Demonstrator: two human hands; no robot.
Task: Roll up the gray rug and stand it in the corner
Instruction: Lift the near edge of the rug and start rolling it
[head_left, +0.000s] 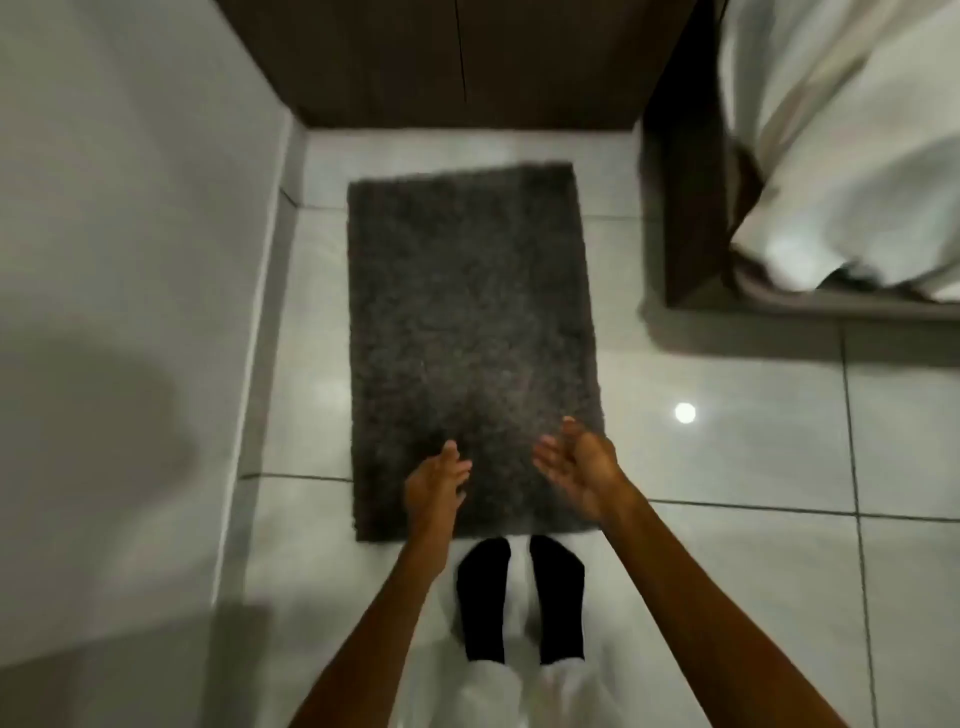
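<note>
The gray shaggy rug (467, 312) lies flat and unrolled on the white tiled floor, its long side running away from me. My left hand (434, 486) hovers over the rug's near end, fingers spread, holding nothing. My right hand (579, 470) is held beside it over the near right part of the rug, palm turned inward, fingers apart and empty. I cannot tell whether either hand touches the pile. My feet in black socks (519, 592) stand just off the rug's near edge.
A dark wooden wardrobe (457, 57) closes the far side. A pale wall (119, 260) runs along the left and meets the wardrobe in a corner (293, 130). A bed with white bedding (841, 156) on a dark frame stands at the right.
</note>
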